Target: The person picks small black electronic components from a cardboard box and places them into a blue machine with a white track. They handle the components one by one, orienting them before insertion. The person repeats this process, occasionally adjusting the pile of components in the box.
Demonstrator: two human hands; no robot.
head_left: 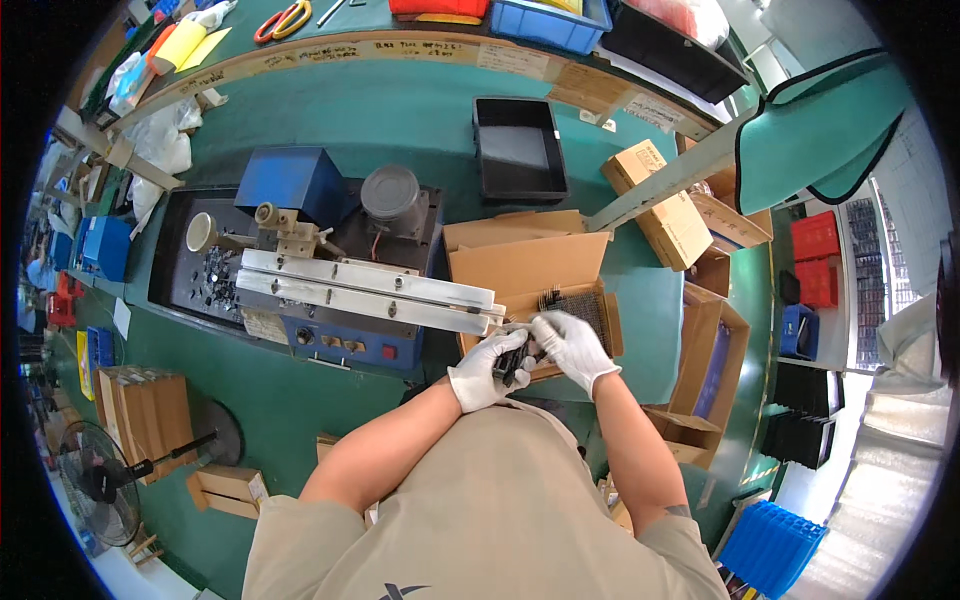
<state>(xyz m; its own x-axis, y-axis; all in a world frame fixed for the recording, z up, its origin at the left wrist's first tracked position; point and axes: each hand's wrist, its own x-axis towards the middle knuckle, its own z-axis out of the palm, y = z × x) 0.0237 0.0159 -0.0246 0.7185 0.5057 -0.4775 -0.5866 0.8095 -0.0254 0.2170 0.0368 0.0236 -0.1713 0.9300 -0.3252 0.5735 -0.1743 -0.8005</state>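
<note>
Beige shirt [470, 490] spans the lower middle; just below centre, left grip [484, 372] clasps black parts [509, 366]; right grip [574, 346], cannot tell. Parts look light, stiff, perhaps slippery: hold by edges.

The person has two grips, one left grip [478, 374] and one right grip [577, 350], in two white gloves [568, 340]. Black pieces [512, 362] in the left grip are partly hidden and cannot be counted. On the table [400, 110] stand one machine [345, 340], with two pale rails [370, 303], one grey cylinder [391, 193], one blue housing [285, 187] and one red button [390, 352]; one black tray [520, 150]; and one open cardboard box [525, 262]. The shelf [410, 50] bears one blue bin [548, 29] and one black bin [665, 48]. Elsewhere: one fan [98, 482] and one hanging teal cloth [825, 135].
</note>
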